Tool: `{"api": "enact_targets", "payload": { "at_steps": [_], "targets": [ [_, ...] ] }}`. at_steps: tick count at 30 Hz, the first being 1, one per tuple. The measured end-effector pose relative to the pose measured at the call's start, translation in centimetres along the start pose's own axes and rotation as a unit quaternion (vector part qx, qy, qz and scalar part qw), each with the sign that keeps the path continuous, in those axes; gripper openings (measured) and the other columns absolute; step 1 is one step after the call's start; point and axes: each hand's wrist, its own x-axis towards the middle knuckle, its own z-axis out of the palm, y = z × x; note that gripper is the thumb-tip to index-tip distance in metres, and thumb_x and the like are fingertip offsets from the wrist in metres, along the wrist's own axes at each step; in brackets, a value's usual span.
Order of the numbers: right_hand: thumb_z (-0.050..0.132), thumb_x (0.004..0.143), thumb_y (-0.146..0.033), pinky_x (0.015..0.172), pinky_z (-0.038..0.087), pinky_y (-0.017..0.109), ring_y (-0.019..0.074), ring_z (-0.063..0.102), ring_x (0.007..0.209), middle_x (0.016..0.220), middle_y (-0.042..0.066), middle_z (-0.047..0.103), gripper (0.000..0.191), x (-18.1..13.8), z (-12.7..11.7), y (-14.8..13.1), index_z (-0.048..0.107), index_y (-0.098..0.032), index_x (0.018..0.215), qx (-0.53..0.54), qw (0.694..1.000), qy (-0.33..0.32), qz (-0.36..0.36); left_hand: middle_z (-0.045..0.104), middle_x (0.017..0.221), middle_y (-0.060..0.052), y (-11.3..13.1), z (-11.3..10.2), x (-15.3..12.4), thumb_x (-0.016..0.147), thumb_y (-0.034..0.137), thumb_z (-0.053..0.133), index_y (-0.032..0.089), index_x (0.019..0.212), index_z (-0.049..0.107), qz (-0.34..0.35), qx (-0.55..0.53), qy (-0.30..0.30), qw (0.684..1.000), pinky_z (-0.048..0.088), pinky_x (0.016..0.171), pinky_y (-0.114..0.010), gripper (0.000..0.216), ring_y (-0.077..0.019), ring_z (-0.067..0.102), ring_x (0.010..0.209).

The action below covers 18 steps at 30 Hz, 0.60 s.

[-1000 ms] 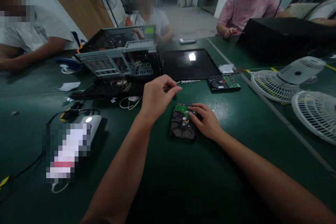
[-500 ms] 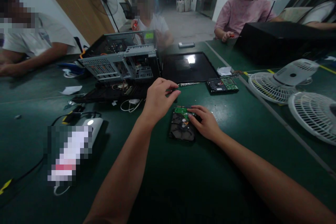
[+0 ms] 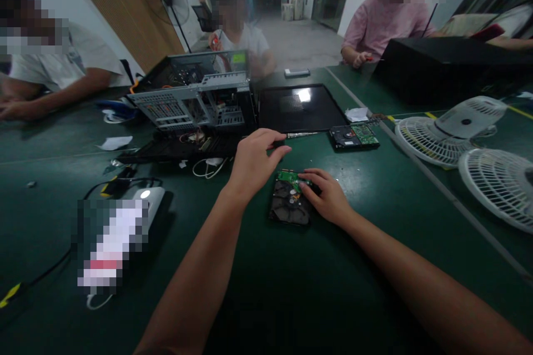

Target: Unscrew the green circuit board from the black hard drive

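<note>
A hard drive (image 3: 288, 208) lies on the green tabletop, its green circuit board facing up. Over the board's right side, my right hand (image 3: 328, 195) has its thumb and fingers bent together around a small pale piece too small to name. My left hand (image 3: 260, 158) is raised just beyond the drive's upper left, thumb and fingers curled toward each other. Something dark shows between them, but its kind is hidden. Behind that hand lies a thin silvery tool (image 3: 302, 135). A second hard drive (image 3: 355, 137) rests farther right.
An opened computer case (image 3: 187, 102) stands at the back left, beside a black side panel (image 3: 300, 105). White fan parts (image 3: 431, 133) lie right; a black case (image 3: 441, 69) is behind them. A power strip (image 3: 153, 205) with a cable is left. Other people sit around the table.
The view has shifted slightly. Both hands keep nearly the same pose over and beside the hard drive. At the far right, a dark red object has appeared near another person's arm.
</note>
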Motion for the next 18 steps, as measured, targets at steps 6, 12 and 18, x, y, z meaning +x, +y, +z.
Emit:
{"api": "enact_targets", "payload": {
  "at_steps": [6,12,18],
  "targets": [
    [0.059,0.098,-0.037,0.107,0.049,0.054,0.0287,0.061,0.123,0.131,0.01,0.065,0.03,0.04,-0.06,-0.01,0.07,-0.029,0.124,-0.002,1.0,-0.001,0.001,0.067,0.1,-0.003,-0.09,0.34,-0.03,0.085,0.023,0.078,0.021,0.094,0.07,-0.009,0.032,0.036,0.999,0.058,0.084,-0.034,0.012,-0.0186,0.066,0.091],
    [0.058,0.099,-0.037,0.108,0.049,0.052,0.0277,0.061,0.125,0.132,0.01,0.065,0.03,0.04,0.03,0.06,0.07,-0.027,0.124,-0.001,1.0,-0.006,0.001,0.067,0.097,-0.003,0.01,0.23,-0.12,0.088,0.018,0.071,0.021,0.097,0.068,-0.006,0.037,0.031,0.999,0.056,0.081,-0.032,0.01,-0.0164,0.064,0.085],
    [0.058,0.099,-0.037,0.108,0.048,0.053,0.0279,0.061,0.125,0.132,0.01,0.065,0.03,0.06,-0.02,0.09,0.069,-0.027,0.125,-0.003,1.0,-0.008,-0.001,0.069,0.1,-0.003,0.15,0.05,-0.08,0.089,0.019,0.069,0.021,0.1,0.069,0.005,0.036,0.012,0.999,0.056,0.082,-0.033,0.011,-0.0171,0.066,0.086]
  ]
}}
